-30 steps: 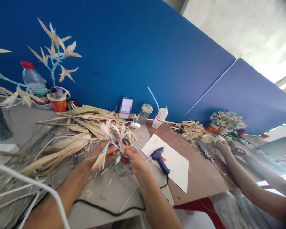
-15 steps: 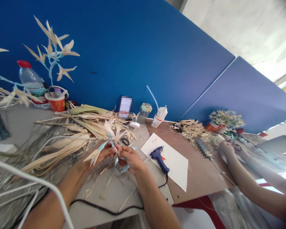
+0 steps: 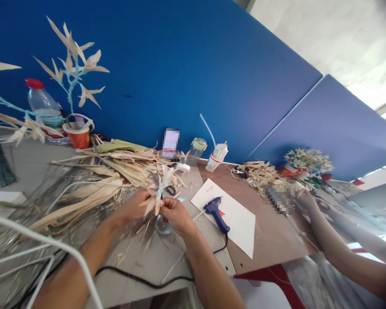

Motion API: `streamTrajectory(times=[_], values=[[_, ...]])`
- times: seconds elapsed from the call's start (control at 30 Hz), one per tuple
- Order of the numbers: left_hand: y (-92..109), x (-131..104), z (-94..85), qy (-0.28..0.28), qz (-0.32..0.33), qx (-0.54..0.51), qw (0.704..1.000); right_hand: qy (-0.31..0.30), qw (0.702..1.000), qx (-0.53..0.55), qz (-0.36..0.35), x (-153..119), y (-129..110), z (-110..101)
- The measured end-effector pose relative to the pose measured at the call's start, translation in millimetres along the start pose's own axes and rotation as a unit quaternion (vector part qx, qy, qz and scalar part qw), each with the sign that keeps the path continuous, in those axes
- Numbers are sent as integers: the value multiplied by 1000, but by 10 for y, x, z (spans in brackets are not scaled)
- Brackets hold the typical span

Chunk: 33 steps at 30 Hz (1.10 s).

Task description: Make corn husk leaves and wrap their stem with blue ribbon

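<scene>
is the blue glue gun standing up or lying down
Lying down. The blue glue gun rests on its side on the white paper sheet, nozzle toward the hands, cord trailing off the sheet's near edge.

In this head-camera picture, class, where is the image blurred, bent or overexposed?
Head view: wide-angle bending curves the blue partition panels; pixelated patches hide the small white card and a spot near another person's hand; the pale wall top right is overexposed; the white wire frame looks soft.

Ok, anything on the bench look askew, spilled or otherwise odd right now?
Mostly clutter: dried husk scraps are scattered over the grey table below the left hand and right hand, which hold a husk sprig. The blue glue gun lies on its side on white paper.
</scene>
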<state>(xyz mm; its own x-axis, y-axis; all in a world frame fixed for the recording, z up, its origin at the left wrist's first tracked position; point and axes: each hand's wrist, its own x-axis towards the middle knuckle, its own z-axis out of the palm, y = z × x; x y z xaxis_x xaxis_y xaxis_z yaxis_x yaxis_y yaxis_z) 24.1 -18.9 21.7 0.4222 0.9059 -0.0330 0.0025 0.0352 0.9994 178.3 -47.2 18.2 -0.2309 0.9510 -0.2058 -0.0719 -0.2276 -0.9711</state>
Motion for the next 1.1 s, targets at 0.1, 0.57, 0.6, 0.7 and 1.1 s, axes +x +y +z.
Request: streamTrajectory(times=[0.1,0.57,0.6,0.7,1.1], values=[[67,-7,51,4,15,81,997,13,999,-33,-24,2,8,10],[172,-87,-63,-63,1,136,989,-37,997,-66,-2,-42,-98,-152],[187,-99,-64,-68,-4,137,988,-19,997,-79,-19,-45,-105,-144],[193,-120,-54,-84,-26,108,990,2,996,-84,-35,-60,-125,-120],[-99,28,-63,-38,-16,87,995,2,996,-94,4,-28,-35,-62]])
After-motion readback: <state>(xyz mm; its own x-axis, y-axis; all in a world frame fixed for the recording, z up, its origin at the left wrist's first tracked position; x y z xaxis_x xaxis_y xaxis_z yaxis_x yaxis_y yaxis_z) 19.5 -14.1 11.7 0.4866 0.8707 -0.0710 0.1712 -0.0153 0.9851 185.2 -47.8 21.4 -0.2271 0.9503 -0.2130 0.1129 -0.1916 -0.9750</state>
